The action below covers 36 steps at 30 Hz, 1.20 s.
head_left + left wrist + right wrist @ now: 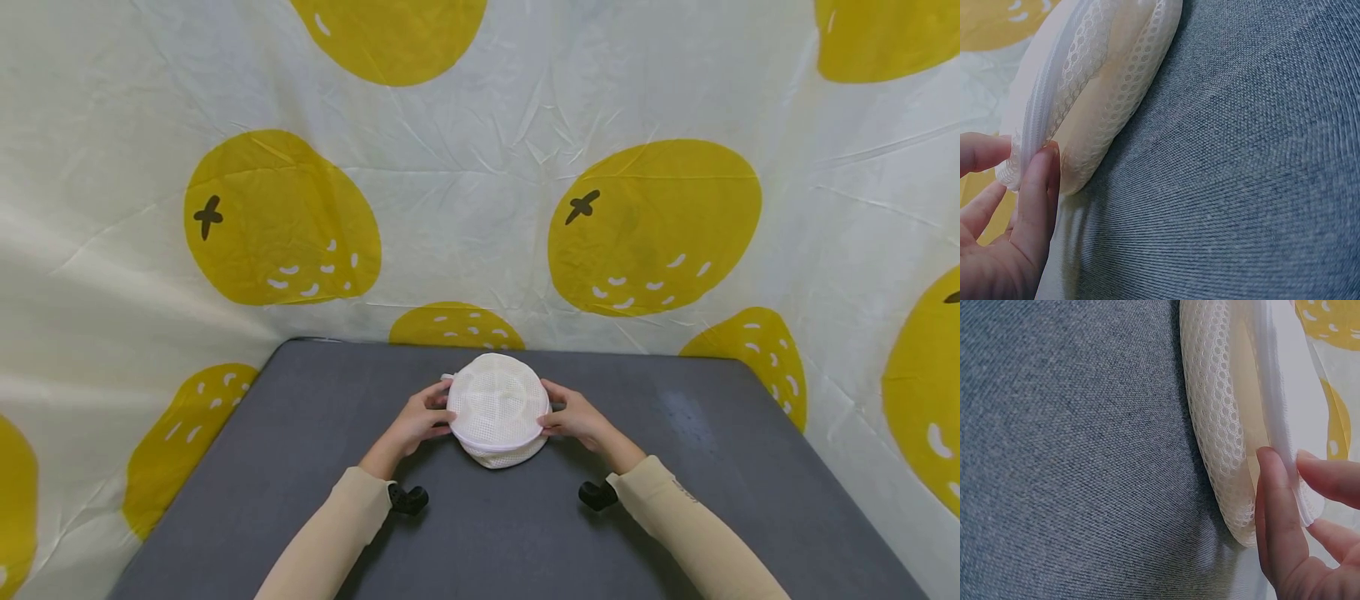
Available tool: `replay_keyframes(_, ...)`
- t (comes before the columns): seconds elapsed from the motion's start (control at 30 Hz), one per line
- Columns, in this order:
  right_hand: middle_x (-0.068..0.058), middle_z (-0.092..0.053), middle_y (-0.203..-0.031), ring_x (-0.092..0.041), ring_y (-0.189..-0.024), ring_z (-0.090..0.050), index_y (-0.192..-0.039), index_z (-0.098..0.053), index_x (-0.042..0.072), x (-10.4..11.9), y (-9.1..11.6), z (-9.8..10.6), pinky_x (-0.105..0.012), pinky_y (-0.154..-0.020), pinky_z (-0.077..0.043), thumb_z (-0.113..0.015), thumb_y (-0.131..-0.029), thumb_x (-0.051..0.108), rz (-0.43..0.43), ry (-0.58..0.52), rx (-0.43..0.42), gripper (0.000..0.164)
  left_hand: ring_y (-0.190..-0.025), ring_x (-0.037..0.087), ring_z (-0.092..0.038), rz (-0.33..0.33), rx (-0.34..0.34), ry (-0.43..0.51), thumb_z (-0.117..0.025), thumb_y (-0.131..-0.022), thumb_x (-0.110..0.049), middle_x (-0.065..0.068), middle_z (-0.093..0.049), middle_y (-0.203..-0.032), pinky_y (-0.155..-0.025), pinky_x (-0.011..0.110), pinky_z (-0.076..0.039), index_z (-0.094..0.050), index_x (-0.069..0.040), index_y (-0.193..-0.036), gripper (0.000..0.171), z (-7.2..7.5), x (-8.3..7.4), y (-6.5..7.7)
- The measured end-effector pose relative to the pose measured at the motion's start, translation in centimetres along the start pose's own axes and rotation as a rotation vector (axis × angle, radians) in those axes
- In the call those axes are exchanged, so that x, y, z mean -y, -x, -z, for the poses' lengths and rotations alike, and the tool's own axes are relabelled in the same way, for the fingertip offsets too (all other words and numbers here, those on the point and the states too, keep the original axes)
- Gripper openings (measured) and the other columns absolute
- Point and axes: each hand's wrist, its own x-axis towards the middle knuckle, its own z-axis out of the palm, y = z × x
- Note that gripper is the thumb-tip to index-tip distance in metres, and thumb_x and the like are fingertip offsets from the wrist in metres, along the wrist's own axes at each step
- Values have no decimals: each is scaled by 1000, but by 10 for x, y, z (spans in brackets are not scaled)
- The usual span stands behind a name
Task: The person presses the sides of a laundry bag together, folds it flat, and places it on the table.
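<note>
A round white mesh laundry bag [498, 404] rests on the dark table, its flat circular top tilted toward me. My left hand [414, 421] pinches the bag's left edge between thumb and fingers. On the opposite side my right hand [581, 419] pinches the right edge. The left wrist view shows the fingertips at a zipper band [1044, 94], with honeycomb mesh sagging below it. In the right wrist view, thumb and fingers hold the white rim [1279, 394], and a gap shows between rim and mesh side [1210, 406]. A small loop [447, 377] sticks out at the upper left.
The dark grey table [480, 533] runs back to a white cloth backdrop [465, 225] printed with yellow fruit. That cloth also hangs along the left and right sides. Black wrist devices [408, 500] sit under both sleeves, close above the tabletop.
</note>
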Motion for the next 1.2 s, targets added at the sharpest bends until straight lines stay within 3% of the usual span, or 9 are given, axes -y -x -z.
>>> replay_keyframes(0.4, -38, -32, -152, -17, -75, -65, -161, -21, -5, -4, -3, 1, -32, -71, -60, -65, -91, -16, 0, 11, 0, 83, -98, 23, -66, 7, 12, -1, -70, -90, 7, 24, -56, -135, -81, 42, -60, -47, -5, -154, 69, -2, 3, -3)
replay_keyframes(0.77, -39, -32, -151, -18, -76, -66, -160, -20, -5, -2, -2, 1, -35, -73, -61, -65, -90, -15, 14, 27, 0, 84, -98, 26, -67, 7, -12, -69, -72, -88, 9, 23, -61, -128, -82, 45, -60, -49, -4, -150, 68, -3, -2, -4)
replay_keyframes(1.2, -37, -44, -145, -22, -81, -70, -156, -31, -9, 0, -5, 3, -36, -74, -61, -70, -87, -12, 62, 95, -50, 79, -93, 27, -65, -12, -52, -98, -74, -85, 11, 21, -58, -119, -83, 47, -59, -53, -1, -146, 65, -2, -9, 1)
